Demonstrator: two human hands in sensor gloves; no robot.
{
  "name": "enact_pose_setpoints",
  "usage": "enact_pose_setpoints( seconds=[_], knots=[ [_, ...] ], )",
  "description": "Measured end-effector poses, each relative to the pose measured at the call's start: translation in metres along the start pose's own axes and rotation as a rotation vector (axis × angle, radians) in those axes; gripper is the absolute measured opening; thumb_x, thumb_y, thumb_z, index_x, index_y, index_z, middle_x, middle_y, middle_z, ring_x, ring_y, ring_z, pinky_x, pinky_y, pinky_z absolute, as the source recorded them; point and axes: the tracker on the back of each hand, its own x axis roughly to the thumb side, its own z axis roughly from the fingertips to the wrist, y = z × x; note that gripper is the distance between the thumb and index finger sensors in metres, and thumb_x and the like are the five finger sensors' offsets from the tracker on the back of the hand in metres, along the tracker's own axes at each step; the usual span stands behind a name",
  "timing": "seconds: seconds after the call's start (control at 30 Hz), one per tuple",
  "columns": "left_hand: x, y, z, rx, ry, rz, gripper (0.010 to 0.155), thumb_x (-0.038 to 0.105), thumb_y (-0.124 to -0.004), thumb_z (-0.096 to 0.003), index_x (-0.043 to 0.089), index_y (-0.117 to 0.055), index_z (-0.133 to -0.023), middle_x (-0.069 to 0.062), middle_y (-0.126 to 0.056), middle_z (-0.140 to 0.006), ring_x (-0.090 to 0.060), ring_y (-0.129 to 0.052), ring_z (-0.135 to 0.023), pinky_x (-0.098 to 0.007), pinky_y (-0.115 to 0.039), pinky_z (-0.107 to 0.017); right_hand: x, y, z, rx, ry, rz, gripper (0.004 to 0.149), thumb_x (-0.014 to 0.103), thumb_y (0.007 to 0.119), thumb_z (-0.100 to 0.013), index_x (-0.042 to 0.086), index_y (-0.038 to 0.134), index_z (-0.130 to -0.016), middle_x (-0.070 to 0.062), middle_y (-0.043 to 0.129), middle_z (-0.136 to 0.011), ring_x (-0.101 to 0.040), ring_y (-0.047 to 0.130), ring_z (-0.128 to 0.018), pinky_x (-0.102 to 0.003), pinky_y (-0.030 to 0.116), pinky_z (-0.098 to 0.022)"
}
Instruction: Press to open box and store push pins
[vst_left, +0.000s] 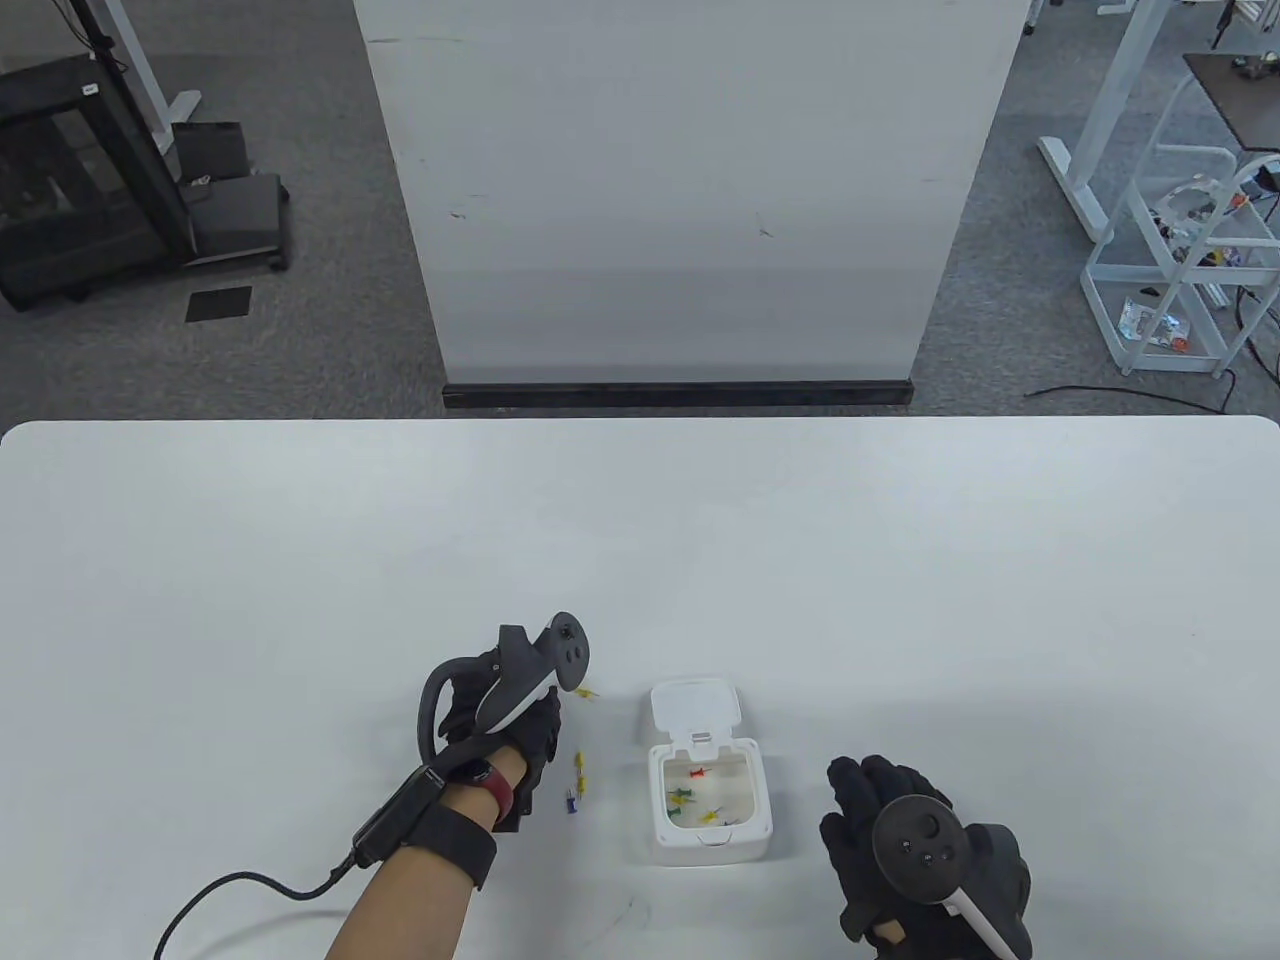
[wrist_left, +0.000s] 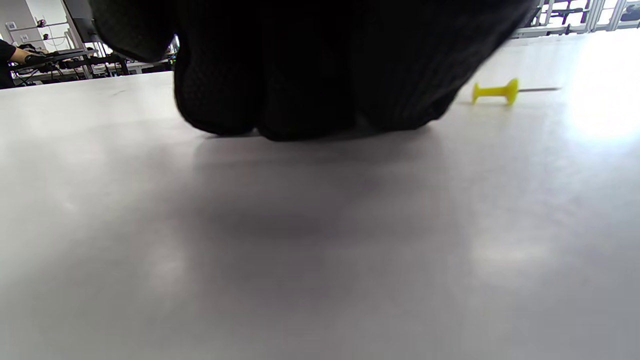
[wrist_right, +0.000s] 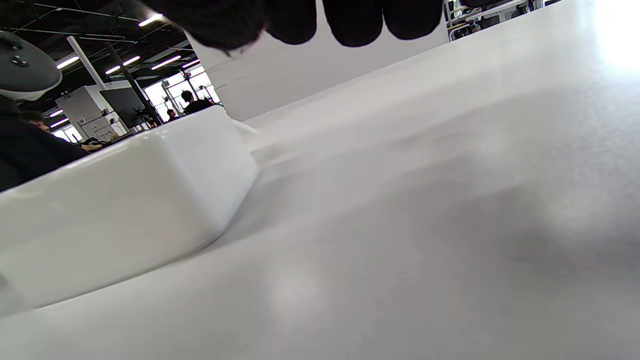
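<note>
A small white box (vst_left: 710, 845) stands open near the table's front edge, its lid (vst_left: 697, 708) flipped back. Several red, green and yellow push pins (vst_left: 690, 798) lie inside it. Loose pins lie left of the box: a yellow pin (vst_left: 588, 692), two more yellow pins (vst_left: 580, 775) and a blue pin (vst_left: 571, 801). My left hand (vst_left: 540, 725) points down at the table beside them, its bunched fingertips (wrist_left: 280, 110) touching the surface; anything between them is hidden. A yellow pin (wrist_left: 495, 92) lies just to their right. My right hand (vst_left: 865, 800) rests flat right of the box (wrist_right: 125, 200), holding nothing.
The white table (vst_left: 300, 560) stretches wide behind and to both sides of the box. A cable (vst_left: 240, 890) trails from my left wrist across the front left. A white partition (vst_left: 680, 200) stands beyond the table's far edge.
</note>
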Motion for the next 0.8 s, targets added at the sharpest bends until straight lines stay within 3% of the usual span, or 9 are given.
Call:
enact_pose_setpoints(
  seconds=[0.2,0.4,0.63,0.8],
  knots=[
    [0.003,0.000,-0.001,-0.007,-0.011,-0.063,0.042,0.041,-0.083,-0.0417,0.022,-0.085,-0.079,-0.003,-0.095,-0.069,-0.033,-0.091,-0.071,-0.059,-0.060,-0.072,0.000,0.000,0.000,-0.004,0.003,0.004,0.058,0.046,0.071,-0.051,0.029,0.050,-0.103,-0.004,0.051,-0.110,-0.040,0.050,-0.101,-0.061,0.047,-0.075],
    [-0.002,0.012,0.012,0.017,-0.063,0.025,0.042,0.042,-0.082,-0.0416,0.022,-0.085,-0.079,-0.002,-0.096,-0.069,-0.032,-0.092,-0.070,-0.058,-0.063,-0.071,0.000,0.000,0.000,0.002,0.002,0.001,0.058,0.046,0.071,-0.052,0.029,0.049,-0.103,-0.004,0.051,-0.110,-0.040,0.050,-0.102,-0.061,0.046,-0.075],
    [0.030,0.049,0.058,0.117,-0.284,0.162,0.043,0.042,-0.082,-0.0418,0.022,-0.083,-0.080,-0.001,-0.095,-0.071,-0.032,-0.091,-0.071,-0.058,-0.063,-0.070,0.001,0.000,0.000,-0.001,-0.002,0.000,0.058,0.046,0.071,-0.051,0.029,0.050,-0.103,-0.004,0.051,-0.110,-0.040,0.050,-0.101,-0.061,0.047,-0.075],
    [0.062,0.056,0.090,0.117,-0.460,0.197,0.043,0.042,-0.083,-0.0419,0.022,-0.084,-0.080,-0.001,-0.095,-0.071,-0.032,-0.091,-0.071,-0.058,-0.063,-0.070,0.001,0.001,0.000,-0.001,-0.004,-0.002,0.058,0.046,0.071,-0.051,0.029,0.050,-0.103,-0.004,0.051,-0.110,-0.040,0.050,-0.101,-0.061,0.046,-0.075]
  ],
)
